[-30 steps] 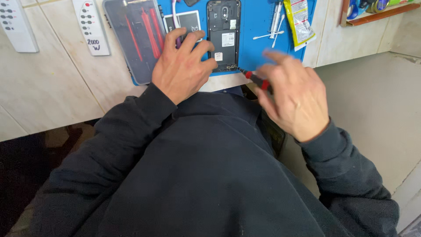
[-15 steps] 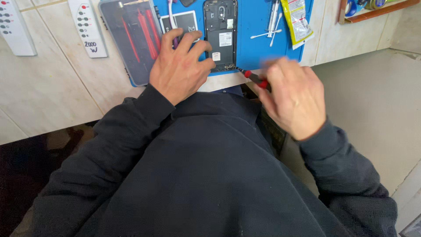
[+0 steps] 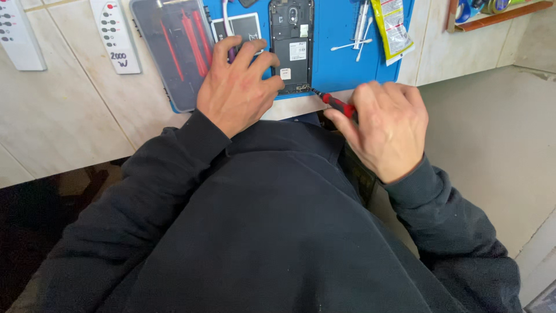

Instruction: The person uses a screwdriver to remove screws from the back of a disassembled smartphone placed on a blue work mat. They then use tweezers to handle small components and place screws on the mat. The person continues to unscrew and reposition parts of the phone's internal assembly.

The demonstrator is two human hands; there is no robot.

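A black phone point(image 3: 292, 43) with its back cover off lies on a blue work mat point(image 3: 336, 66). My left hand point(image 3: 237, 87) rests on the mat beside the phone's left edge, fingers spread and pressing down next to it. A red-handled screwdriver point(image 3: 335, 104) sits in the fingers of my right hand point(image 3: 385, 124), its tip touching the phone's bottom right corner. A flat battery point(image 3: 240, 26) lies just above my left fingers.
A clear case with red tools point(image 3: 174, 52) lies left of the mat. Two white remote-like units point(image 3: 116, 35) sit on the tiled counter. Cotton swabs and tweezers point(image 3: 359, 35) and a yellow packet point(image 3: 392, 29) lie on the mat's right side.
My right hand has steadied and brought the screwdriver tip up against the phone's lower right corner. My left hand stayed beside the phone.
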